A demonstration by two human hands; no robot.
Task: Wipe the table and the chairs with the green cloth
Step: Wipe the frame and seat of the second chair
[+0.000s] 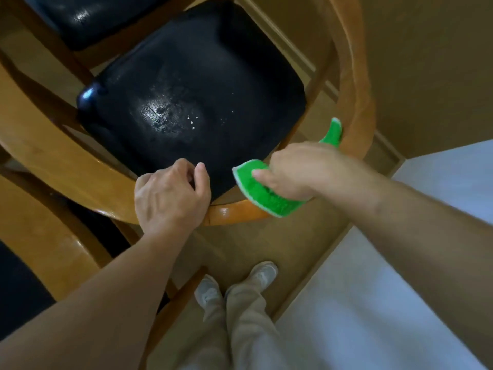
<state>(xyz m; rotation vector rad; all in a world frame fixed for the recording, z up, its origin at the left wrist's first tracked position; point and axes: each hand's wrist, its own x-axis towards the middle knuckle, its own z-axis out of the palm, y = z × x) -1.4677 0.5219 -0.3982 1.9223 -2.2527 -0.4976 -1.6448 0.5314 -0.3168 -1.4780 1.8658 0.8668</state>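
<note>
A wooden chair (354, 108) with a curved back rail and a black padded seat (192, 84) stands below me. The seat shines wet in its middle and carries a few white specks. My right hand (298, 169) grips the green cloth (266, 197) against the curved rail at the near right. One end of the cloth sticks out beyond the hand. My left hand (170, 196) grips the same rail just left of it, fingers curled over the top edge.
A second chair with a black seat (88, 17) stands beyond, top left. More curved wooden rails (53, 244) lie at the left. My legs and grey shoes (234, 287) stand on the tan floor. A white surface (373, 303) fills the lower right.
</note>
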